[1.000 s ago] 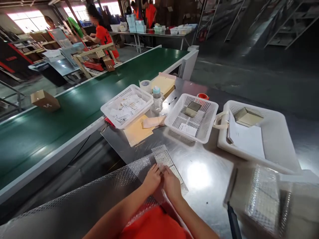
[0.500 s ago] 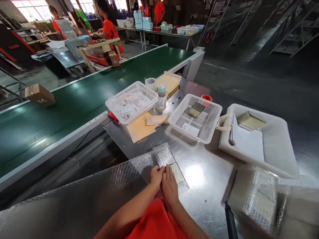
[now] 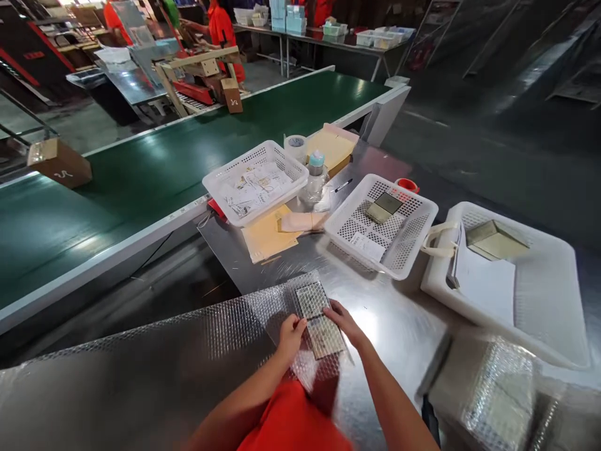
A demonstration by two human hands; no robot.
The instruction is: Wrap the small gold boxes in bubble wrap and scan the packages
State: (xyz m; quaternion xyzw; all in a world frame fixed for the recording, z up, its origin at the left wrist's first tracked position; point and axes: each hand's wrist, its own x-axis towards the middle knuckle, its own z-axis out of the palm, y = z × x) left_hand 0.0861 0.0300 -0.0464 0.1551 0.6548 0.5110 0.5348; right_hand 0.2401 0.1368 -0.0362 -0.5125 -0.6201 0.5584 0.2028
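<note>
Steel worktable point(image 3: 399, 313) beside green conveyor point(image 3: 141, 181): left hand point(image 3: 291, 331) and right hand point(image 3: 345, 319) pinching opposite edges of bubble-wrapped flat pack point(image 3: 320, 319), lying near the table's front edge.

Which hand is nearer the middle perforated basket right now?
Right. The right hand grips the bubble-wrapped packet's right edge, on the side facing the basket; the left hand holds the opposite edge, farther off.
</note>
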